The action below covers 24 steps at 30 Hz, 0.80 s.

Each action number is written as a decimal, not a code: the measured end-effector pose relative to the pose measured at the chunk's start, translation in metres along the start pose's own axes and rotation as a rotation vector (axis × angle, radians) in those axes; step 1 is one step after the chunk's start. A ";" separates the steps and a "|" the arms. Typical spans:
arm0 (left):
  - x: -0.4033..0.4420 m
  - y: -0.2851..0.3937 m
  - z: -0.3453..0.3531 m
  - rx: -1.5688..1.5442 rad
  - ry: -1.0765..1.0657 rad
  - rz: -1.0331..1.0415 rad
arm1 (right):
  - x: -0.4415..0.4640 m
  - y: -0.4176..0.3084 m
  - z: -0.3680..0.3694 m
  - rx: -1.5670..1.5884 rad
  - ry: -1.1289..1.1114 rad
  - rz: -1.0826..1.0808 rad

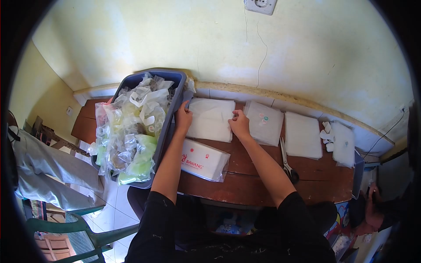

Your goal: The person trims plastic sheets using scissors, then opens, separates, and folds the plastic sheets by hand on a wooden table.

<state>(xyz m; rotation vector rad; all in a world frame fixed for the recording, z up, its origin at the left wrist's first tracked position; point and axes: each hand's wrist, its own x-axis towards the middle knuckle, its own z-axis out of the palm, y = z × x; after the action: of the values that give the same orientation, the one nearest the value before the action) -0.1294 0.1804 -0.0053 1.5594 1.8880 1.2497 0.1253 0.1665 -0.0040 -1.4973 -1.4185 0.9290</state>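
Observation:
A square stack of clear-white plastic bags [210,119] lies flat on the brown wooden table between my hands. My left hand [184,118] is closed at the stack's upper left edge, beside the crate. On the opposite side my right hand [240,124] is curled, thumb and fingertips against the right edge. Just below them sits a white packet of bags with red "BAWANG" print [204,160]. To the right is another stack of bags with small coloured marks [264,122].
A grey-blue plastic crate [165,151] heaped with crumpled plastic bags [136,122] stands at left. Rightward lie scissors [286,160], a plain bag stack [303,135], crumpled white pieces [327,133] and a smaller bundle [343,144]. Another person's arm [372,210] shows at far right.

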 end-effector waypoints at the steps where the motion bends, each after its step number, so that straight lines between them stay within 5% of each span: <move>1: 0.001 0.002 0.000 0.021 0.013 0.020 | 0.000 -0.001 0.000 -0.059 0.032 -0.053; 8: -0.004 -0.002 0.005 0.149 0.014 0.026 | 0.002 0.007 0.003 -0.135 0.061 -0.189; 10: -0.015 0.005 0.005 0.297 0.229 0.379 | -0.005 0.002 -0.002 -0.268 0.099 -0.281; 11: -0.022 0.011 0.002 0.303 0.223 0.369 | -0.009 0.000 -0.004 -0.267 0.089 -0.272; 14: -0.047 0.040 -0.008 0.303 0.107 0.413 | -0.025 -0.004 -0.015 -0.288 0.178 -0.446; 16: -0.069 0.062 -0.015 0.238 -0.247 0.223 | -0.039 -0.010 -0.024 -0.124 -0.045 -0.382; 19: -0.118 0.099 -0.026 0.278 -0.485 0.210 | -0.075 -0.022 -0.038 -0.105 -0.218 -0.300; 24: -0.207 0.122 -0.022 0.409 -0.538 0.282 | -0.128 -0.012 -0.058 -0.193 -0.407 -0.429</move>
<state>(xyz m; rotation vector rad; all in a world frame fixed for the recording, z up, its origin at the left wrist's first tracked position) -0.0127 -0.0212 0.0575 2.1647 1.6617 0.4570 0.1649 0.0340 0.0230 -1.0987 -2.0757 0.8695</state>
